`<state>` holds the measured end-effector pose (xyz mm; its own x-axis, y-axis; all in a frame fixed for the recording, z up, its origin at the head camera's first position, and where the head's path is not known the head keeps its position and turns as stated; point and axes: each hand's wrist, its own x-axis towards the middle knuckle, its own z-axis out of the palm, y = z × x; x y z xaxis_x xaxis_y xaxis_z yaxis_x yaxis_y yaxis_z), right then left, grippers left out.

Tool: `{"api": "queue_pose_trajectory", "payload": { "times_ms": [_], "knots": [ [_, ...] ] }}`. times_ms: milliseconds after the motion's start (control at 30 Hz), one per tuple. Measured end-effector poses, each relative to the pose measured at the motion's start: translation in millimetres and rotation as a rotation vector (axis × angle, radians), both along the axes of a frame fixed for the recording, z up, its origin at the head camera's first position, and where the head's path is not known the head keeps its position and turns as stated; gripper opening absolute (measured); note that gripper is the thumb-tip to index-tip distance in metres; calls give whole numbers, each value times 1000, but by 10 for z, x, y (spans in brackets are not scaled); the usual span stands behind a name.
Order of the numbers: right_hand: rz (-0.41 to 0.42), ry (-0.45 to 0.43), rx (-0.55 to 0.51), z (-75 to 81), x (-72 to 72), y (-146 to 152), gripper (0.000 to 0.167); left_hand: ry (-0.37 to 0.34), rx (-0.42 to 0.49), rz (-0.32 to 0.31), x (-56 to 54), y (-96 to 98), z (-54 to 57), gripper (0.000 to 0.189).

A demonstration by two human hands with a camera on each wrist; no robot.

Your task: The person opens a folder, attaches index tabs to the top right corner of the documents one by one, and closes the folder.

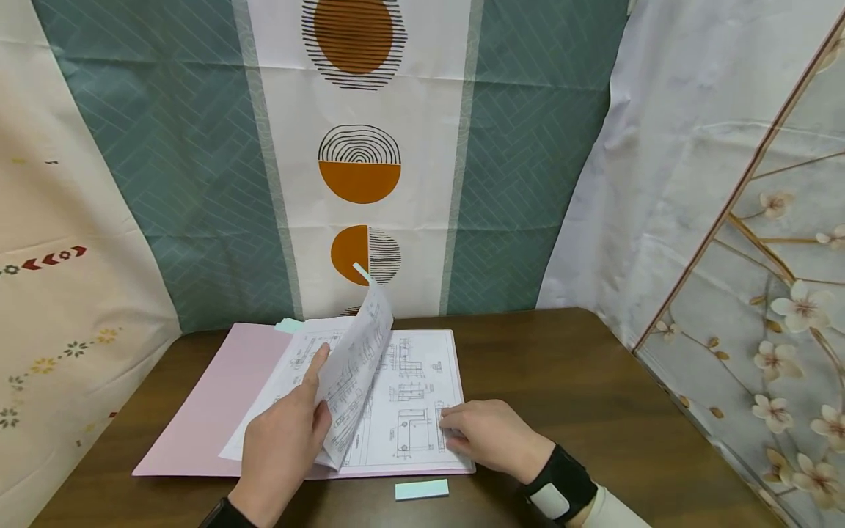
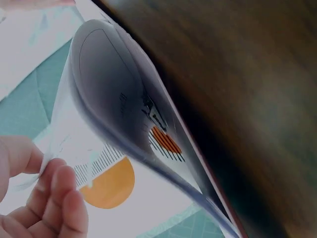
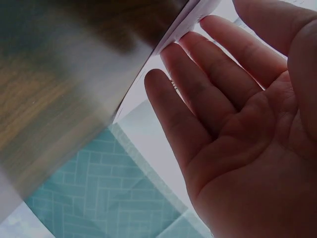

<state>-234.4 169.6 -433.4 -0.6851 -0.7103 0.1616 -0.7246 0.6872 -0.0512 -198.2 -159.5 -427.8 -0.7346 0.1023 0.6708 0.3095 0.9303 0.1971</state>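
Note:
A pink folder (image 1: 191,418) lies spread on the table, with sheets of technical drawings in it. My left hand (image 1: 280,436) pinches a turned-up page (image 1: 359,359) between thumb and fingers, its index finger extended over the sheets on the left. Seen from the left wrist, that page (image 2: 99,74) bends in a wide curl. A pale blue tab (image 1: 361,273) sticks out from its top. On the right lies a flat drawing sheet (image 1: 429,367); my right hand (image 1: 495,436) rests at its right edge, fingers nearly straight and fingertips touching it in the right wrist view (image 3: 233,124).
A pale blue sticky-note strip (image 1: 421,490) lies on the brown table (image 1: 535,367) in front of the folder. More light green tabs (image 1: 288,325) show at the folder's top. Patterned cloths (image 1: 541,147) hang behind and at both sides of the table.

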Motion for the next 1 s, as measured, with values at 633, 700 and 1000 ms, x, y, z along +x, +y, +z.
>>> {"api": "queue_pose_trajectory", "payload": {
  "times_ms": [633,700,1000],
  "knots": [
    [-54,-41,26,42,-10,12,25,12,-352,36,81,-134,-66,30],
    [-55,-41,25,42,-10,13,27,-51,-377,50,94,-140,-83,30],
    [-48,-45,26,58,-8,-2,22,-244,-459,92,82,-140,-82,16]
  ]
}}
